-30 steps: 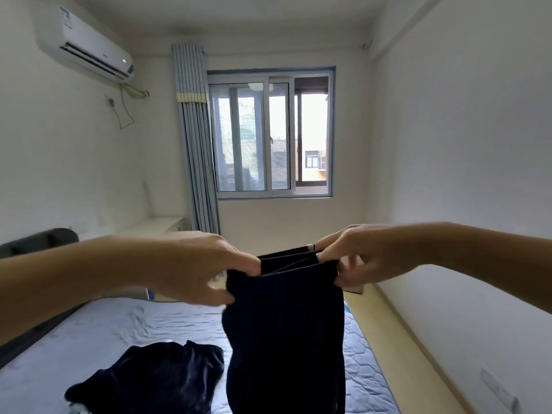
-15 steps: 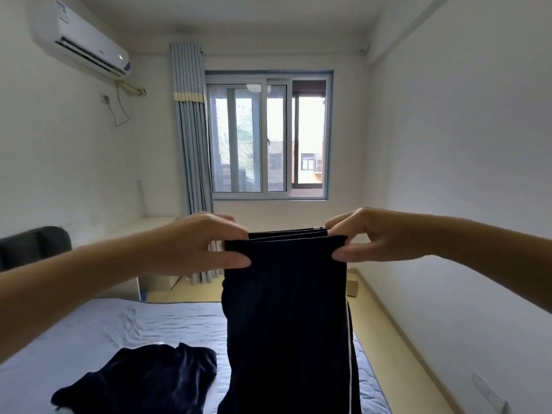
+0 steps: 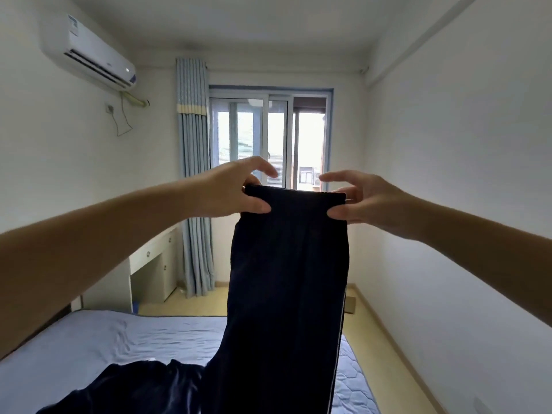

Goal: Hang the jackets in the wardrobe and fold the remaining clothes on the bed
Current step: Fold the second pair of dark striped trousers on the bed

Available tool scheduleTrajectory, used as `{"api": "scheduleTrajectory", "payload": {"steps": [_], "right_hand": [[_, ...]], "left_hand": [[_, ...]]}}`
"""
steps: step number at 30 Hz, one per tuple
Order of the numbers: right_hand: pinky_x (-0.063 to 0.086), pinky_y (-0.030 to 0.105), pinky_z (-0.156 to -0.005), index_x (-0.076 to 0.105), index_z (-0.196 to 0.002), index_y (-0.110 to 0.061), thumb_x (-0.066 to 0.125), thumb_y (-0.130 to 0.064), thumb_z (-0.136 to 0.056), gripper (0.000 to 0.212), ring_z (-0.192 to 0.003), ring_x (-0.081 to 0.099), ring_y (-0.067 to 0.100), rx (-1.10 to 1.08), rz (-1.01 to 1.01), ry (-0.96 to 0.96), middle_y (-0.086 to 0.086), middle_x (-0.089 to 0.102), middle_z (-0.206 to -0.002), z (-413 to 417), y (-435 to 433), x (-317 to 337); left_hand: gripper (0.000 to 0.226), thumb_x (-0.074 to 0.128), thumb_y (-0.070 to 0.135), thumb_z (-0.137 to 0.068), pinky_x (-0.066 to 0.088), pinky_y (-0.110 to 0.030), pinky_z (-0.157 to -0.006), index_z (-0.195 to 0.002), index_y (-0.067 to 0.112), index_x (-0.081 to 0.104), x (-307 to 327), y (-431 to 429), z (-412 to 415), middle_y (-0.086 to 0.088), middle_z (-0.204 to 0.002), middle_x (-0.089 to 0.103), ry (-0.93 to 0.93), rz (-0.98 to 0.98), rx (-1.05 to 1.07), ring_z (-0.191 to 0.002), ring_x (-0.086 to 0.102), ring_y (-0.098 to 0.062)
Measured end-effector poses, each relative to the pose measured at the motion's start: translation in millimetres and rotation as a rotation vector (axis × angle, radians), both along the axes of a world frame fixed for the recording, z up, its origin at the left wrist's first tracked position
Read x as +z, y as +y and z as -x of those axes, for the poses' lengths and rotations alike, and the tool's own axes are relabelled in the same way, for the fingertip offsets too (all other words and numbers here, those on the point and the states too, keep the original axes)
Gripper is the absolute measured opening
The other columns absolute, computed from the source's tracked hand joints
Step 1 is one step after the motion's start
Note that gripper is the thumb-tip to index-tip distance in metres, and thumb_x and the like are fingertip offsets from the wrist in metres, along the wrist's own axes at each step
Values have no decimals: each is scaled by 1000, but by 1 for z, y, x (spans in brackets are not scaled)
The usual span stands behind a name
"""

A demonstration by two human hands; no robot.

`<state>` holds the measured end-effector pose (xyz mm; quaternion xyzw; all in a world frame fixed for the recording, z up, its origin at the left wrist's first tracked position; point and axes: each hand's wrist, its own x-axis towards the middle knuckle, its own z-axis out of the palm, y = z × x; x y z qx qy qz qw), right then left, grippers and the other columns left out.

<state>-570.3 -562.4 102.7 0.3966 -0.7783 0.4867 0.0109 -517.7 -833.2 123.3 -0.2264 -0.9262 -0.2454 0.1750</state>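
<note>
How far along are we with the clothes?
Nothing looks folded yet, and no wardrobe is in view. In hand: dark trousers held up by the waistband, left hand and right hand pinching the corners. Left: fold them, then the dark garment crumpled on the bed.

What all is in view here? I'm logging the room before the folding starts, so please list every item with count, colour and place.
trousers: 1, dark navy with a white side stripe, held up by the waistband, hanging over the bed
dark garment: 1, navy, crumpled on the bed, near left
bed: 1, pale blue mattress, lower left
desk: 1, white, left wall beyond the bed
curtain: 1, blue-grey, left of the window
window: 1, blue-framed, far wall
air conditioner: 1, white, high on the left wall
left hand: pinching the waistband's left end
right hand: pinching the right end
</note>
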Motion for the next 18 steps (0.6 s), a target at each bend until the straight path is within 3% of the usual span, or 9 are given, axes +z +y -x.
{"api": "scheduleTrajectory", "payload": {"steps": [3, 7, 9, 12, 15, 18], "right_hand": [[55, 29, -84, 62, -119, -14, 68, -1, -83, 39, -92, 67, 21, -58, -124, 133, 9, 70, -101, 3, -2, 17], [52, 17, -72, 69, -103, -13, 66, -2, -84, 22, -85, 68, 11, -99, -413, 173, -3, 72, -90, 6, -10, 23], [53, 20, -75, 67, -105, -10, 65, -1, -85, 21, -89, 67, 14, -71, -402, 131, 1, 71, -94, 7, -7, 29], [55, 27, -81, 67, -103, -7, 67, -3, -82, 21, -94, 68, 19, 107, -252, -112, 6, 70, -99, 3, 5, 38], [54, 24, -74, 74, -93, -13, 72, -8, -75, 18, -91, 69, 18, 280, -184, -242, 6, 71, -96, 2, 10, 43], [54, 24, -77, 73, -100, -11, 70, -11, -78, 22, -95, 68, 19, 377, -243, -347, 8, 71, -102, 18, 11, 51]], "left_hand": [[19, 69, 28, -83, 47, -12, -62, -98, 35, 61, 17, 2, 7, 16, -85, 65, 5, 229, 31, -76, 63, 2], [13, 70, 29, -82, 43, -16, -63, -81, 34, 58, 19, 8, 17, 13, -79, 63, -143, 421, 60, -72, 62, -4], [11, 70, 26, -83, 46, -17, -62, -82, 27, 59, 20, 6, 18, 9, -77, 65, -191, 304, 33, -71, 64, -8], [19, 74, 22, -77, 53, -20, -66, -89, 15, 62, 25, -3, 2, 1, -82, 69, -408, -34, -152, -79, 67, -14], [41, 81, 28, -71, 55, -23, -76, -105, 10, 65, 32, -14, -10, -4, -99, 70, -607, -109, -381, -94, 67, -18], [47, 82, 39, -67, 55, -23, -76, -104, 13, 70, 37, -19, 1, -6, -100, 71, -701, -124, -430, -93, 68, -18]]}}
